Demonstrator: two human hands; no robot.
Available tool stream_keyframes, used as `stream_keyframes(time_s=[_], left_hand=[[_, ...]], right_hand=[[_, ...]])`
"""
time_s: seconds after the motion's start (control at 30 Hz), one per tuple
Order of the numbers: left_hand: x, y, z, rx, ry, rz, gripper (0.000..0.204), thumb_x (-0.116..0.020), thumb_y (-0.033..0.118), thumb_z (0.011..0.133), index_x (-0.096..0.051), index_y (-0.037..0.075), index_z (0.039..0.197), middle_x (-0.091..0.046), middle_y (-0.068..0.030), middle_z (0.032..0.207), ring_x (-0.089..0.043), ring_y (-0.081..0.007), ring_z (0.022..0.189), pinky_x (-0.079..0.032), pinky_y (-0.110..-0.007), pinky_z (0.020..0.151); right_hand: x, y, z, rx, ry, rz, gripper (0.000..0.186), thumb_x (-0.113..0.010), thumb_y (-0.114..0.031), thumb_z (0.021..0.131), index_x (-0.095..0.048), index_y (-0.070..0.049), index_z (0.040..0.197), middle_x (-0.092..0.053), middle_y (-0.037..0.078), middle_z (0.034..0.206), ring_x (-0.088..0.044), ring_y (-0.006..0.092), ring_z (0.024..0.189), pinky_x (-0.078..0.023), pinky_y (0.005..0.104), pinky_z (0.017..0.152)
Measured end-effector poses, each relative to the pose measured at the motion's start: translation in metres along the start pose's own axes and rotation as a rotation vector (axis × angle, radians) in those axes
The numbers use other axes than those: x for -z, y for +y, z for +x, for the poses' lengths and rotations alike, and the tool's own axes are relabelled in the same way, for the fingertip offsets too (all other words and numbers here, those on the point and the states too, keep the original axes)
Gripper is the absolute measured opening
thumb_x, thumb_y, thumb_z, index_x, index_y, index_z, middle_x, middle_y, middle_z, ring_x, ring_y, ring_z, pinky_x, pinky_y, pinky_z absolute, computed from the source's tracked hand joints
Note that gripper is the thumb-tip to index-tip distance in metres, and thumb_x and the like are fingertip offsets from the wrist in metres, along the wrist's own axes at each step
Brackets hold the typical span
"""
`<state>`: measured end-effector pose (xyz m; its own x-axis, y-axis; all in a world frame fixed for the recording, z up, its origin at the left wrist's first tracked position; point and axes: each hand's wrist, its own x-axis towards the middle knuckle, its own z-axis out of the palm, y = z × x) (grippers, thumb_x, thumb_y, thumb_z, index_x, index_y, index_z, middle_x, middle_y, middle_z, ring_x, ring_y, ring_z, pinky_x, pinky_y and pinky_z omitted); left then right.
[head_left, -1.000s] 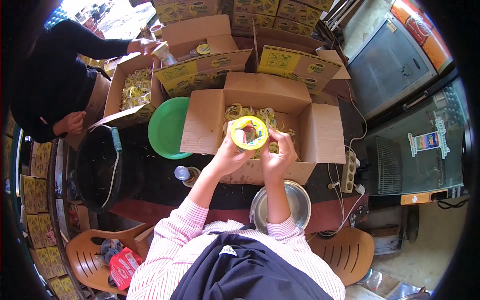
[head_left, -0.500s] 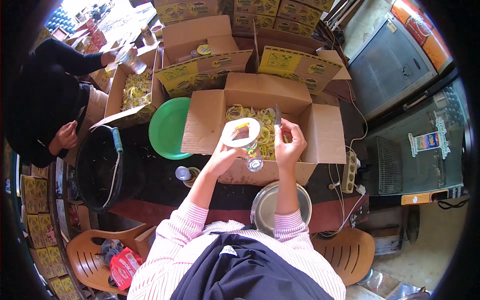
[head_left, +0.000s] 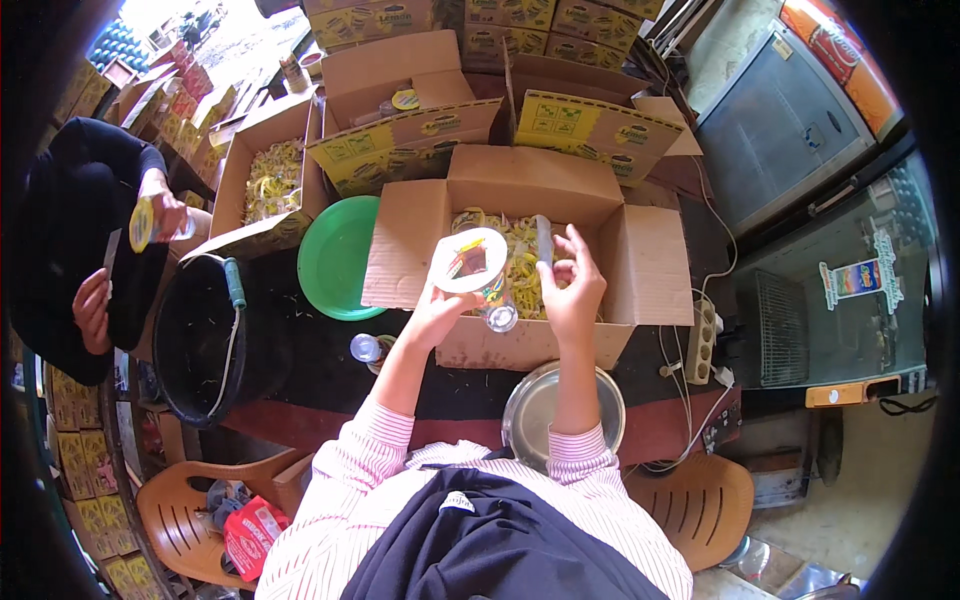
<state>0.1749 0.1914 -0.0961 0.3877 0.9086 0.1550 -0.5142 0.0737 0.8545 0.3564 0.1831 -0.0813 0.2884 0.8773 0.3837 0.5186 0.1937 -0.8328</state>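
Note:
My left hand (head_left: 433, 318) grips a clear cup (head_left: 500, 308) with a white top (head_left: 470, 258) and colourful printing, held over an open cardboard box (head_left: 650, 268) of curled yellow strips (head_left: 530, 295). My right hand (head_left: 572, 292) holds a flat grey blade (head_left: 543, 240) upright between thumb and fingers, just right of the cup, apart from it. A steel bowl (head_left: 522, 420) sits below my right forearm, partly covered by it.
At the left, a co-worker (head_left: 70, 240) holds a yellow-lidded cup (head_left: 141, 220) and a blade. Nearby are a green basin (head_left: 330, 275), black bucket (head_left: 190, 350), jar (head_left: 365, 349), more boxes (head_left: 570, 130), a power strip (head_left: 703, 335) with cables and glass-doored coolers (head_left: 830, 310).
My cup's top shows white where a yellow rim showed; the cup has shifted left, and my right hand with the blade has moved away from it. The co-worker's cup has come lower.

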Motion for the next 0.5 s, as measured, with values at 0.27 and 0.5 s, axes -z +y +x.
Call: stream_keyframes(time_s=[0.27, 0.5], left_hand=[[-0.015, 0.004, 0.002, -0.134, 0.082, 0.134, 0.064, -0.065, -0.005, 0.067, -0.037, 0.006, 0.124, -0.044, -0.0043, 0.121, -0.042, -0.0134, 0.114, -0.033, -0.031, 0.098], [-0.015, 0.004, 0.005, -0.146, 0.044, 0.120, 0.064, -0.065, -0.003, 0.068, -0.033, 0.006, 0.123, -0.042, -0.0046, 0.117, -0.043, -0.0143, 0.112, -0.035, -0.030, 0.097]], right_hand=[[-0.011, -0.038, -0.020, 0.220, 0.214, 0.135, 0.048, -0.067, 0.002, 0.071, -0.051, -0.003, 0.115, -0.065, 0.008, 0.077, -0.061, 0.0126, 0.064, -0.048, 0.0255, 0.063], [-0.012, -0.054, -0.026, 0.278, 0.238, 0.008, 0.027, -0.068, 0.004, 0.068, -0.064, -0.005, 0.093, -0.064, 0.009, 0.075, -0.061, 0.0159, 0.064, -0.048, 0.0262, 0.060]])
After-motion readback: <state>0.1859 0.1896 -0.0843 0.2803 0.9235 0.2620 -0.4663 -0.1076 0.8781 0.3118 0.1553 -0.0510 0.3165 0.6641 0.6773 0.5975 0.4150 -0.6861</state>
